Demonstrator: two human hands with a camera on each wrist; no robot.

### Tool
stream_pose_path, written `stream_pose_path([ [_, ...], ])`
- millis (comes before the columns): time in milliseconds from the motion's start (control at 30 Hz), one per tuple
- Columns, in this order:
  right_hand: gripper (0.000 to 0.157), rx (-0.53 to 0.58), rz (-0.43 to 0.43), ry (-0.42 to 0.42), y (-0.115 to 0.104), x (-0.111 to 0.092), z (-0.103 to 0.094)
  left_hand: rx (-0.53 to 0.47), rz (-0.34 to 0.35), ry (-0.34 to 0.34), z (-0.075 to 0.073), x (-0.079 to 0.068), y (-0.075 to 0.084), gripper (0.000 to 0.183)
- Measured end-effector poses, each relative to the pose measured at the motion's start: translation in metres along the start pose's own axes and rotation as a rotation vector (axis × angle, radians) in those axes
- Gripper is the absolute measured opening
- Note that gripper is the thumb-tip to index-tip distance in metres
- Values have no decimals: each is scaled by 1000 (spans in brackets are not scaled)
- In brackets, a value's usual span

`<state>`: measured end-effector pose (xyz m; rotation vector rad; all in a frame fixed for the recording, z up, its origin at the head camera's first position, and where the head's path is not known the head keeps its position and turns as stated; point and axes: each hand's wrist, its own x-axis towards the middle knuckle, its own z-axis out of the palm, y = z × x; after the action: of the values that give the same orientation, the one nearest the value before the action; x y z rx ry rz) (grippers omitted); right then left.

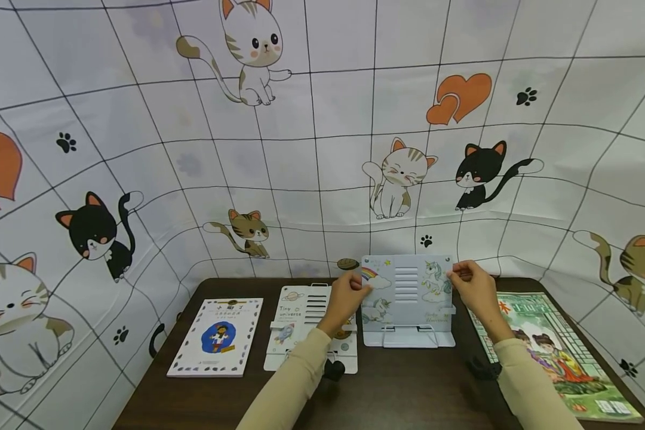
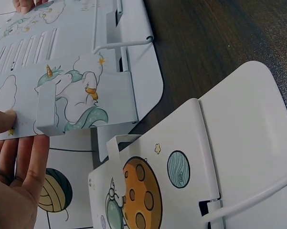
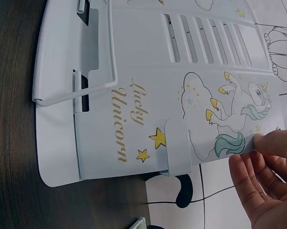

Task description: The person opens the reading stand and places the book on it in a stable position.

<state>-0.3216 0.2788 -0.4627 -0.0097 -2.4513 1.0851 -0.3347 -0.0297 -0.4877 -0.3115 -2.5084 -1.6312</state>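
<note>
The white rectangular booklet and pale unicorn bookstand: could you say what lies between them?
In the head view, a white planet-printed bookstand, partly behind the beige left sleeve.

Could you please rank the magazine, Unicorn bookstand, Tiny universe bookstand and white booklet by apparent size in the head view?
1. Magazine, partly hidden
2. Unicorn bookstand and Tiny universe bookstand: too alike to rank, the latter partly hidden
3. White booklet

Left arm (image 1: 290,382): stretched forward, pale-sleeved | left hand (image 1: 345,301): raised, thumb set opposite the fingers in a pinch | right arm (image 1: 532,385): stretched forward, likewise sleeved | right hand (image 1: 475,291): raised, thumb and bent fingers held in a pinch
</note>
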Motion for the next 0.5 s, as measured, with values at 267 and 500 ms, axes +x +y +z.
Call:
stream_pose_path([
  [267,28,6,7,3,-2,0,0,14,26,25,0,0,1,18],
  [500,29,11,30,3,-5,-4,-2,7,25,27,1,-1,4,19],
])
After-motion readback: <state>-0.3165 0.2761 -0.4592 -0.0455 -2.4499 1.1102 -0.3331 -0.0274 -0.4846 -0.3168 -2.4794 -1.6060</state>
